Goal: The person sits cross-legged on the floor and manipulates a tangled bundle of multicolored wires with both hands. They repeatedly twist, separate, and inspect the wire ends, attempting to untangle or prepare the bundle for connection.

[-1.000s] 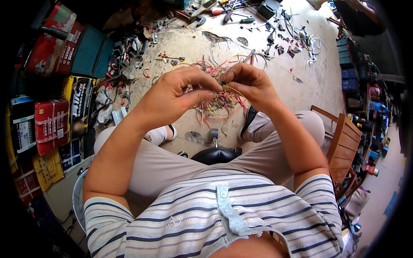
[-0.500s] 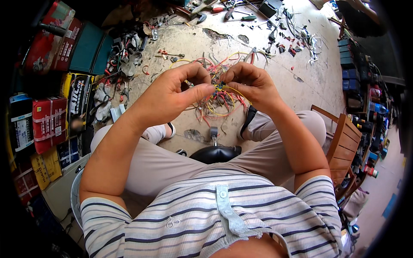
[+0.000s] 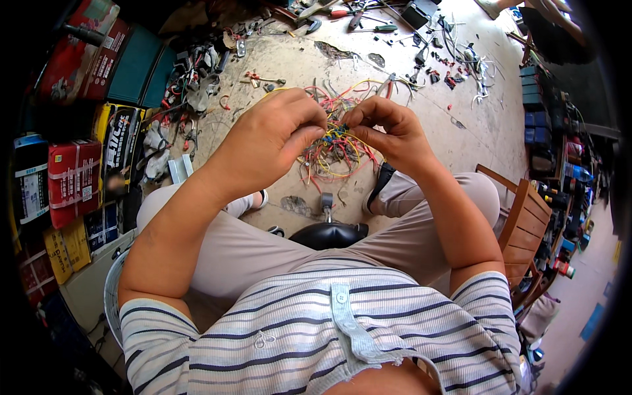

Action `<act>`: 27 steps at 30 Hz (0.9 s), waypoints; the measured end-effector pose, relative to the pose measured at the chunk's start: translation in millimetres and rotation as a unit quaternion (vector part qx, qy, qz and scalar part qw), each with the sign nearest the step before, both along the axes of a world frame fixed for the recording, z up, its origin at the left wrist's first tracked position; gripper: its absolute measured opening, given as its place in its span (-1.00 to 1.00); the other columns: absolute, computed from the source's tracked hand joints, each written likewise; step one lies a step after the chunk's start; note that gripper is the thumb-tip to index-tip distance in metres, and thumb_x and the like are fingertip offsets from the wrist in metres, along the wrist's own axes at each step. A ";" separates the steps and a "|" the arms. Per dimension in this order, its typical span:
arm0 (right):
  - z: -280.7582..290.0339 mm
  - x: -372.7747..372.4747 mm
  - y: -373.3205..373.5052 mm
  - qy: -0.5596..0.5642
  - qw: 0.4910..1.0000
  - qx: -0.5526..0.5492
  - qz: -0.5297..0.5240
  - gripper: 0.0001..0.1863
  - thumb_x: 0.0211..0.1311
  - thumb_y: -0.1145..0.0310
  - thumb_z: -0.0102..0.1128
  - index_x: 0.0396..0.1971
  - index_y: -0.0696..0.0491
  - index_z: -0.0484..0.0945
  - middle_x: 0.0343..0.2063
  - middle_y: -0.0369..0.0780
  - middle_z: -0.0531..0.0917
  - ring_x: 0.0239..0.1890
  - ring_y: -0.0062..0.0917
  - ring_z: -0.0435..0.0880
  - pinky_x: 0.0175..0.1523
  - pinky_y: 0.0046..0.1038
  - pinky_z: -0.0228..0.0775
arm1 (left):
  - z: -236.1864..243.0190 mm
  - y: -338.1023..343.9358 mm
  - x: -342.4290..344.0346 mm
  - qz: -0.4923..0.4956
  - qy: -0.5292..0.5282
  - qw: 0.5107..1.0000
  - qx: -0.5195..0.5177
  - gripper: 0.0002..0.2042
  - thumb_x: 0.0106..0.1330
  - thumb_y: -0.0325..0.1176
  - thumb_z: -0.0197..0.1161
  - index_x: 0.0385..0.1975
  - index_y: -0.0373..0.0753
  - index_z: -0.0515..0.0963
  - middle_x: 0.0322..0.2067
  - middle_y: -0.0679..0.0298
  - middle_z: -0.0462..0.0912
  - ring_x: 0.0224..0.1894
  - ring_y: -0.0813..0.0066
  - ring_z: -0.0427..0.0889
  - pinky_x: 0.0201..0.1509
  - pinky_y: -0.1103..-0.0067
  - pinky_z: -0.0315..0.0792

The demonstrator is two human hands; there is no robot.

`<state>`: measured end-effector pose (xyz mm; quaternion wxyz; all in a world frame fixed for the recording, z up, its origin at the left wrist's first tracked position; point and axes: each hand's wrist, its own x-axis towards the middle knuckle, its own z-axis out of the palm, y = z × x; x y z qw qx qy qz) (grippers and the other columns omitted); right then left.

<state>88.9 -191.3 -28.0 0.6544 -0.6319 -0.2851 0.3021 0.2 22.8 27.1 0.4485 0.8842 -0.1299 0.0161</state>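
Note:
My left hand [image 3: 263, 145] is curled above a tangle of red, yellow and grey wires [image 3: 339, 164] lying on the floor, its thumb and fingertips close together; what they grip, if anything, I cannot make out. To its right, my right hand [image 3: 395, 138] pinches wires at a small dark bunch of connectors [image 3: 339, 130], with its fingertips close to those of my left hand. Just behind the tangle lie pliers [image 3: 388, 84]. Below my hands, between my legs, is a black padded seat [image 3: 329, 235].
Stacked boxes [image 3: 76, 178] line the left, beside heaps of scrap parts [image 3: 197, 92]. Scattered tools [image 3: 368, 27] lie at the back. A wooden chair [image 3: 526, 224] and crowded shelves [image 3: 563, 178] stand at the right. Another person's bare arm [image 3: 563, 23] shows at top right.
My left hand has risen slightly, and its wrist and fingers have turned over the wires. My right hand stays at the connectors, shifted slightly to the right.

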 end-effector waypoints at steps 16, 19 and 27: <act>2.0 -1.7 1.2 -0.037 0.999 -0.022 0.005 -0.83 0.12 0.60 0.21 -0.27 0.14 0.51 -0.33 -0.36 0.60 -0.28 -0.75 0.54 -0.13 -0.65 0.43 | -4.2 -2.6 -0.2 0.005 -0.017 0.999 0.037 -0.96 0.18 -0.53 0.13 -0.40 -0.33 0.47 -0.43 0.18 0.43 -0.35 0.26 0.47 -0.27 0.49 0.36; 1.7 -3.0 1.7 -0.021 1.000 -0.008 0.000 -0.83 0.11 0.59 0.22 -0.27 0.14 0.51 -0.33 -0.35 0.60 -0.29 -0.75 0.54 -0.13 -0.64 0.43 | -4.0 -3.3 0.5 0.006 -0.016 0.999 0.042 -0.96 0.18 -0.53 0.13 -0.40 -0.33 0.47 -0.43 0.19 0.44 -0.35 0.26 0.48 -0.27 0.50 0.37; 4.8 -2.6 3.9 -0.033 0.999 -0.020 0.000 -0.85 0.11 0.59 0.23 -0.30 0.14 0.53 -0.37 -0.37 0.61 -0.31 -0.76 0.54 -0.16 -0.66 0.42 | -4.7 -3.4 0.8 0.016 -0.018 0.999 0.040 -0.96 0.18 -0.53 0.13 -0.40 -0.33 0.47 -0.42 0.17 0.44 -0.34 0.26 0.48 -0.26 0.50 0.38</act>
